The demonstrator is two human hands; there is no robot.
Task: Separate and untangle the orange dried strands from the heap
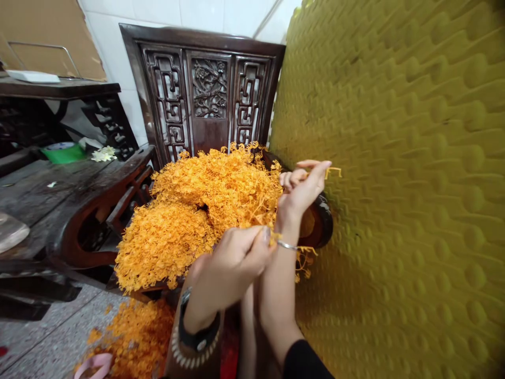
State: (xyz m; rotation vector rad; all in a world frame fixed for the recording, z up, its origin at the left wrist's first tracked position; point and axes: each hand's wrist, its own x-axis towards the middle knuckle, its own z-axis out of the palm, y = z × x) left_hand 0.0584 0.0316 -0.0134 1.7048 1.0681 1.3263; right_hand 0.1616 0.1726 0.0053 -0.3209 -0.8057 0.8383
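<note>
My left hand [232,263], with a dark band on its wrist, is closed in a pinch on a small orange plastic sprig [274,238]. It sits in front of my right forearm, so part of the sprig's surroundings is hidden. Farther up, my right hand [303,184] is closed, and a thin orange plastic sprig [334,171] sticks out past its fingertips. A silver bangle circles the right wrist. Just left of both hands, a large heap of orange plastic sprigs [221,179] lies tangled on a dark wooden chair [207,39] with a carved back.
To the right stands a yellow textured foam mat [394,184], close to my right hand. On the left is a dark wooden table [27,205] bearing a green bowl [65,153]. More orange sprigs [138,337] and a pink ring [94,364] are low on the floor side.
</note>
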